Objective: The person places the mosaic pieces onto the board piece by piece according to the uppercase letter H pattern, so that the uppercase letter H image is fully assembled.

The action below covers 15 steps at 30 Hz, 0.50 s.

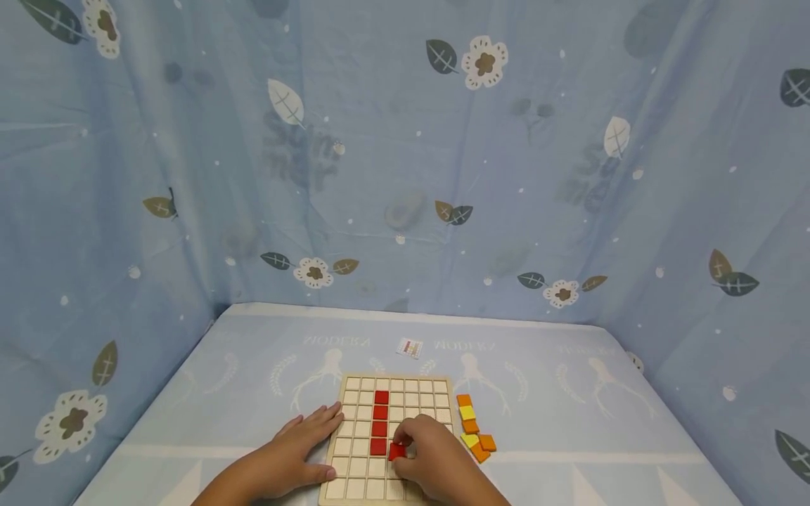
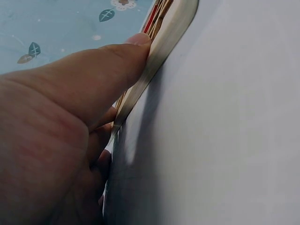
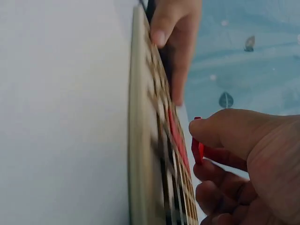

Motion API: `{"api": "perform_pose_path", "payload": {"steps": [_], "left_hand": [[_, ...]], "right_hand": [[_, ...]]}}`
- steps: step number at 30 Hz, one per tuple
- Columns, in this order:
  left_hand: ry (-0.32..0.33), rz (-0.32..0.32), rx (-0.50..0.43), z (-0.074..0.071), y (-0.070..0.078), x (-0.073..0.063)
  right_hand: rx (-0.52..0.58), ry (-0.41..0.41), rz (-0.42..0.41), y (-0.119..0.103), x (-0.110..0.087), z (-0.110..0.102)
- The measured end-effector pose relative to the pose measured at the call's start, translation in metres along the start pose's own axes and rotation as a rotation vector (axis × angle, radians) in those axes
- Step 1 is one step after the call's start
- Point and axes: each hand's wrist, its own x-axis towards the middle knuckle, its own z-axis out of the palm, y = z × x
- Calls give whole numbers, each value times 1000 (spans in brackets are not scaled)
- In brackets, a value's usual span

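A pale wooden grid board (image 1: 342,485) lies on the table, with several red square tiles (image 1: 380,429) set in one column of its cells. Between thumb and fingers my right hand (image 1: 436,457) pinches another red tile (image 1: 396,452), held over the cells just right of the column's near end. The right wrist view shows that pinched tile (image 3: 197,146) edge-on, close above the board. My left hand (image 1: 291,450) rests at the board's left edge, fingers extended and spread. Seen in the left wrist view, its thumb (image 2: 112,61) touches the board's rim.
To the right of the board lie several loose orange tiles (image 1: 487,443) and yellow tiles (image 1: 467,412). Behind the board sits a small printed card (image 1: 409,348) with a coloured pattern. A blue floral curtain (image 1: 392,176) encloses the back and sides of the patterned table (image 1: 569,393).
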Motion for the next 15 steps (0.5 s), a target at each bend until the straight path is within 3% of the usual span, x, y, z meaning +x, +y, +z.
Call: {"api": "perform_pose_path", "payload": {"steps": [4, 7, 15], "left_hand": [[4, 5, 3, 3, -1, 1], [4, 11, 2, 3, -1, 1], [28, 32, 4, 0, 0, -3]], "right_hand": [[42, -4, -7, -11, 8, 15], [2, -4, -4, -15, 13, 23], [-36, 4, -23, -18, 13, 26]]}}
